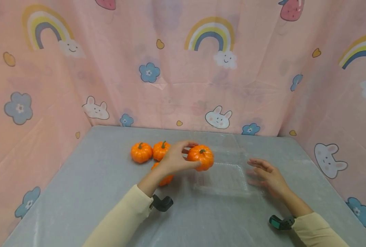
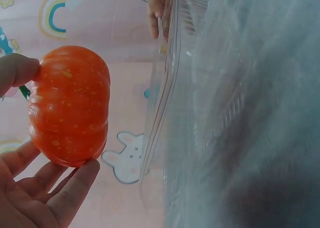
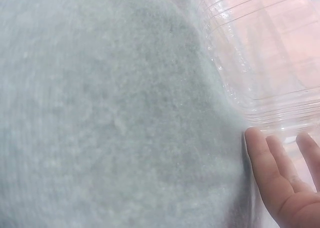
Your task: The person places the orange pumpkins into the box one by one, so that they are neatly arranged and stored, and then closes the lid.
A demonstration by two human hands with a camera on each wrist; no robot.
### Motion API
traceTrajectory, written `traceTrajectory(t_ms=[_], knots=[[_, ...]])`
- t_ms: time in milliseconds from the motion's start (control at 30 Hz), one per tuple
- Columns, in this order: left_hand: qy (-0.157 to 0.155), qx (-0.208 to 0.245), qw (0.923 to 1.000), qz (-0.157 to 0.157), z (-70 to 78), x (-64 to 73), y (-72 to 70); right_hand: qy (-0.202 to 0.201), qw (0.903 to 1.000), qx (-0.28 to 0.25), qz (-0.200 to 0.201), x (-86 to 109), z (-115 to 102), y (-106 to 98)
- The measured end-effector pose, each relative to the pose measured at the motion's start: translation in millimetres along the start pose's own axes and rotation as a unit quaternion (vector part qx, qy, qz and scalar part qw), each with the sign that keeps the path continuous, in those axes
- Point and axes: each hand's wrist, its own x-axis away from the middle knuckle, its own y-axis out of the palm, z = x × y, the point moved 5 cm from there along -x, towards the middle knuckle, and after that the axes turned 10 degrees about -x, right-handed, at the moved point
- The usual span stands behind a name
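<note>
While left fingers pinch glossy ribbed pumpkin, right fingers spread beside clear plastic box.

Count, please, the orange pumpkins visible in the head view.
4: the held pumpkin in the left hand; the leftmost pumpkin on the table; its right neighbour, partly covered by that hand; and the nearest pumpkin, partly hidden behind the left wrist. Others could be hidden.

No text, label, brand, number or sign can be read anywhere in the head view or either wrist view.
</note>
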Motion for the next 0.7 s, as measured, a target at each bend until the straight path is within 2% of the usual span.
traceTrajectory(t_ms=[200,433,700], knots=[[-0.002,-0.013,0.9998,-0.013,6.9,-8.3,15.2,0.0,1.0,0.0,-0.003,-0.3,-1,1],[-0.003,-0.03,0.999,-0.034,9.1,-18.0,40.9,0.018,0.9994,0.02,0.02,-0.1,-1,-1],[-0.019,-0.018,0.9984,-0.05,14.5,-23.1,63.8,0.029,0.9986,0.034,0.028,-0.3,0,-1]])
